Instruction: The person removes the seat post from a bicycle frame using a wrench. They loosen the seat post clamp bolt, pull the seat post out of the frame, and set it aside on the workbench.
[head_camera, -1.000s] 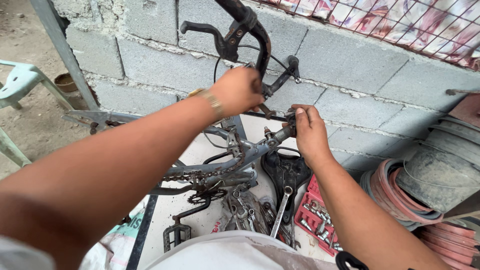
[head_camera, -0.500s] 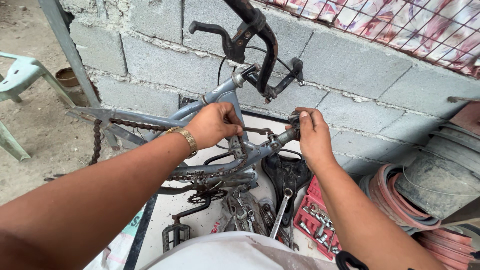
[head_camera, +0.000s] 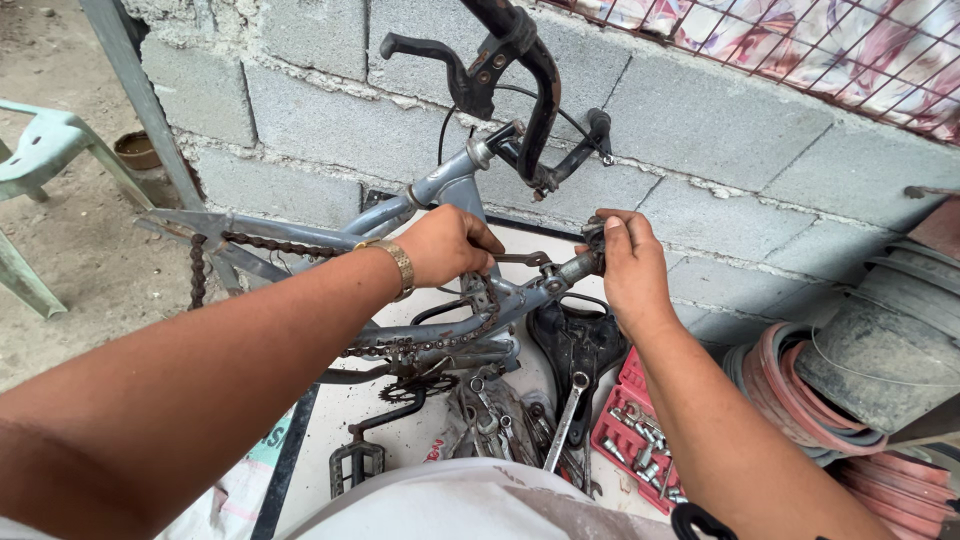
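Left hand (head_camera: 447, 243) gripping a wrench (head_camera: 520, 259) at the grey bike frame (head_camera: 440, 190); right hand (head_camera: 628, 268) pinching the tube end (head_camera: 580, 268). Frame lies over the white board (head_camera: 410, 440), near its wall-side edge. Spanners (head_camera: 565, 420) and red socket tray (head_camera: 630, 435) sit below.

Outdoor repair yard: block wall (head_camera: 700, 170), dirt ground (head_camera: 60, 250), scattered wrenches (head_camera: 565, 420), socket tray (head_camera: 630, 440).

We've got a grey bicycle frame (head_camera: 440, 190) upside down against the block wall. Its rusty chain (head_camera: 270, 243) hangs slack along the stays.
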